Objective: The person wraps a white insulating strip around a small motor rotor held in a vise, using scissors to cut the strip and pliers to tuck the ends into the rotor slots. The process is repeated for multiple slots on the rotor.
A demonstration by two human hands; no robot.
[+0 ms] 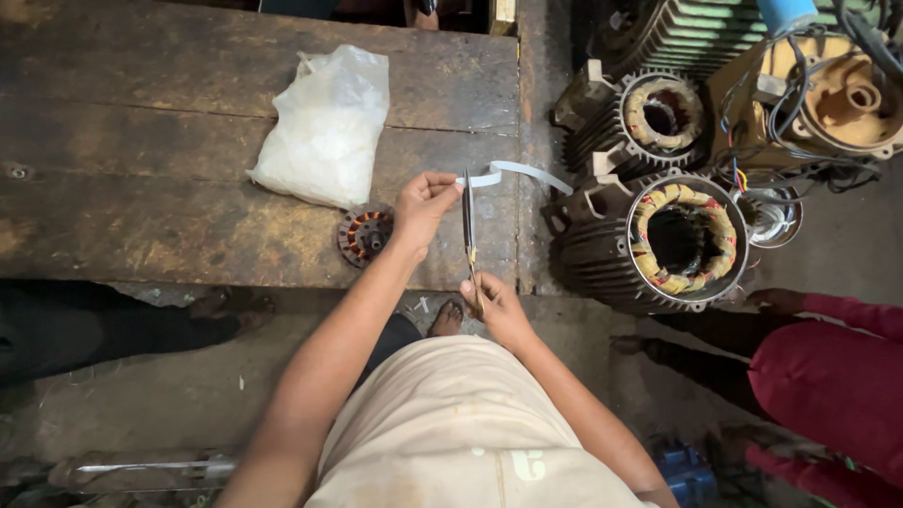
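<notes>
Head view, looking straight down: I see my left hand [423,202] pinching 1 end of a white strip [515,172] between thumb and fingertips, holding it out level over the wooden bench [141,141] so it stays taut enough to cut. My right hand [497,303] is closed around the handles of the scissors [468,235], whose blades point up and away from my body and meet the strip just beside the left fingertips; whether the blades are parted or shut I cannot tell at this angle. The strip's free end curls off to the right, over the bench edge, toward 2 motor stators [685,240] standing on end, their copper windings bound in yellow and red.

A white plastic bag [324,127], knotted at the top and full of something pale that I cannot make out, lies on the bench just beyond the left hand. A small rotor part [365,235] with copper segments sits on the planks, partly hidden by my left wrist.

Another person's red sleeve [837,376] enters from the right, its hand resting near the closer stator, well apart from my own hands. Dark-clothed legs lie at the left edge, below the bench.
</notes>
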